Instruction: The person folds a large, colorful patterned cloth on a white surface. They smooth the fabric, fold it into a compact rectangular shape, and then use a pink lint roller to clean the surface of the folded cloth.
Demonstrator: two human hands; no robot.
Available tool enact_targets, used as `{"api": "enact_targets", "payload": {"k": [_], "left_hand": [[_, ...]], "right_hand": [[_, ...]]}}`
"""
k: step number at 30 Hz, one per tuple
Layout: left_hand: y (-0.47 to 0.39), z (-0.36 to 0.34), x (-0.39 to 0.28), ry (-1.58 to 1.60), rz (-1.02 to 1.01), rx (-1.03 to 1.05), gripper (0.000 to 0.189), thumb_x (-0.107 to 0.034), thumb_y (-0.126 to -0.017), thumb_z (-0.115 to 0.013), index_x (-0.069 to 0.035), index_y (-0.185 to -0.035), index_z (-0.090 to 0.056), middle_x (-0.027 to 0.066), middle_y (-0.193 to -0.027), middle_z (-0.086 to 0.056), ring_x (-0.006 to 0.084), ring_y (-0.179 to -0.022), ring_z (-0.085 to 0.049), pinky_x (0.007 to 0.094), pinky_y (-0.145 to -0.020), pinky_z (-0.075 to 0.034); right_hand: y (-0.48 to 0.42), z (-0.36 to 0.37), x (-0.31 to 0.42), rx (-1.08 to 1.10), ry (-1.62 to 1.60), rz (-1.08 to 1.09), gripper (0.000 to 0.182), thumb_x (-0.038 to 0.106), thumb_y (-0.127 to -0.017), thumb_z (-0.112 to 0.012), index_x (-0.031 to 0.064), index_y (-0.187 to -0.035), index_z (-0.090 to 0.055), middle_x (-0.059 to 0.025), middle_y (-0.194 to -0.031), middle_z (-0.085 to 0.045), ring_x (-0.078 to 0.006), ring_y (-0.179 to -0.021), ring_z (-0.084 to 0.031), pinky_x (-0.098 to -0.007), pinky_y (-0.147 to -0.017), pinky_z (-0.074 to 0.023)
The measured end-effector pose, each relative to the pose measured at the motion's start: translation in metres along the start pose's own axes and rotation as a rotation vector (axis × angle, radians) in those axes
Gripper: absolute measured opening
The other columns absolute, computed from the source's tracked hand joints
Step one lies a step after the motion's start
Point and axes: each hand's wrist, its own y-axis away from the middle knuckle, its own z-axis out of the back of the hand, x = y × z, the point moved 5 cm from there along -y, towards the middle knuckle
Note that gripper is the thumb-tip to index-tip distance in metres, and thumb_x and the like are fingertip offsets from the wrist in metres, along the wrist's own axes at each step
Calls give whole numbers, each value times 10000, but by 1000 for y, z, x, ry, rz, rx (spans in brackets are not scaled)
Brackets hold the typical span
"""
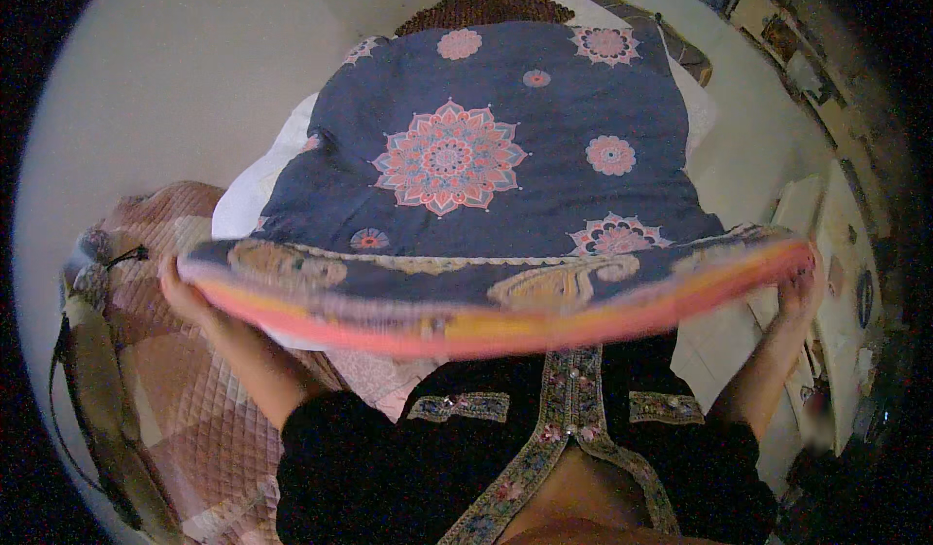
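Observation:
A dark blue cloth bed cover [539,122] printed with pink mandala flowers spreads out before me. Its near side ends in a raised band of paisley print [437,275] over an orange and pink edge [408,337], blurred by motion. Whether this band and the mandala cloth are one piece, I cannot tell. At the left end of the band, my left hand [182,291] grips the edge. My right hand [800,276] grips the other end, its fingers partly hidden and blurred. The band hangs stretched between both hands in front of my chest.
White cloth [255,195] shows beneath the cover's left side. A quilted brown patchwork cover [197,399] lies at lower left, with an olive strapped bag [102,399] on it. Beyond the cover is a brown textured mat [488,5]. Shelving with objects [809,71] lines the right.

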Motion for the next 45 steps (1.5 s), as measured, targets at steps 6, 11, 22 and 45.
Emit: {"api": "enact_targets", "payload": {"k": [6,11,22,45], "left_hand": [[-63,-153,74,-33,-8,172,362,-339,-903,-650,1,-1026,-645,88,-888,-646,203,-762,-616,373,-668,-517],[-7,-171,140,-730,201,548,646,-400,-879,-734,21,-1336,-554,132,-1166,-668,216,-979,-641,330,-851,-513],[34,-161,126,-318,304,616,548,-217,-875,-759,4,-1315,-519,116,-1172,-653,201,-1004,-642,340,-865,-522],[1,-112,101,-972,619,861,263,-248,-900,-697,-24,-1028,-645,22,-764,-639,109,-585,-558,292,-496,-453]], "right_hand": [[-154,-81,-121,225,-94,-158,291,271,-960,-630,32,-1126,-636,-84,-1010,-689,-214,-900,-676,-285,-749,-552],[-154,-53,-236,88,959,50,612,418,-914,-656,-6,-1334,-520,-141,-1008,-703,-238,-812,-693,-335,-705,-544],[-85,6,-246,190,735,-431,689,456,-851,-739,-84,-1249,-585,-140,-1149,-668,-232,-989,-655,-365,-878,-519],[-114,4,-111,270,1674,5,683,411,-854,-743,-16,-1338,-522,-211,-1376,-542,-339,-1252,-542,-413,-1041,-424]]}}
